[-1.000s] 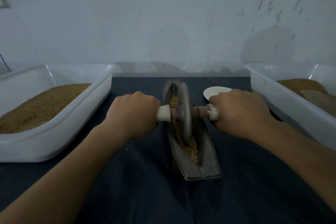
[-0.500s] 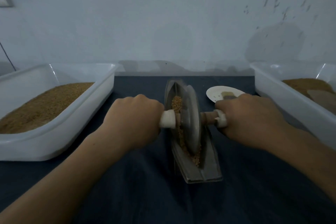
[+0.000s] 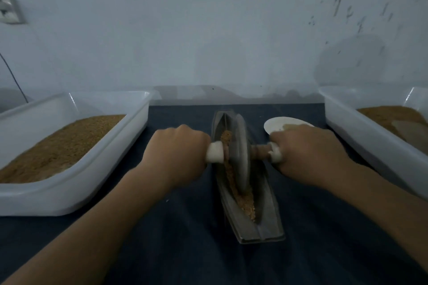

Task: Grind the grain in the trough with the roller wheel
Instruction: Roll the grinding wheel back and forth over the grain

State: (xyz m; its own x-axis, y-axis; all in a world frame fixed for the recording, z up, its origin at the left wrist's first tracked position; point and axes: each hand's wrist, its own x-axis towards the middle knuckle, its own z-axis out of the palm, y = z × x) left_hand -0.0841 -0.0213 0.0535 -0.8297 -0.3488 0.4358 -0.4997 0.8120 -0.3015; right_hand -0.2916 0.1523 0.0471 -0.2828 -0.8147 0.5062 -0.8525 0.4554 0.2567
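Note:
A long grey metal trough [image 3: 266, 222] lies lengthwise on the dark cloth, with brown grain [image 3: 245, 203] along its groove. The grey roller wheel [image 3: 242, 152] stands upright in the groove near the trough's middle, on a wooden axle with white-wrapped ends. My left hand [image 3: 178, 155] grips the left end of the axle and my right hand [image 3: 310, 155] grips the right end. The grain under the wheel is hidden.
A white plastic tub [image 3: 111, 169] of brown grain sits at the left. Another white tub [image 3: 361, 136] with grain and a flat scraper sits at the right. A small white dish [image 3: 278, 124] lies behind my right hand. A pale wall stands close behind.
The wheel rolled toward me along the trough and has now moved back away to about the middle, both hands keeping their grip on the axle.

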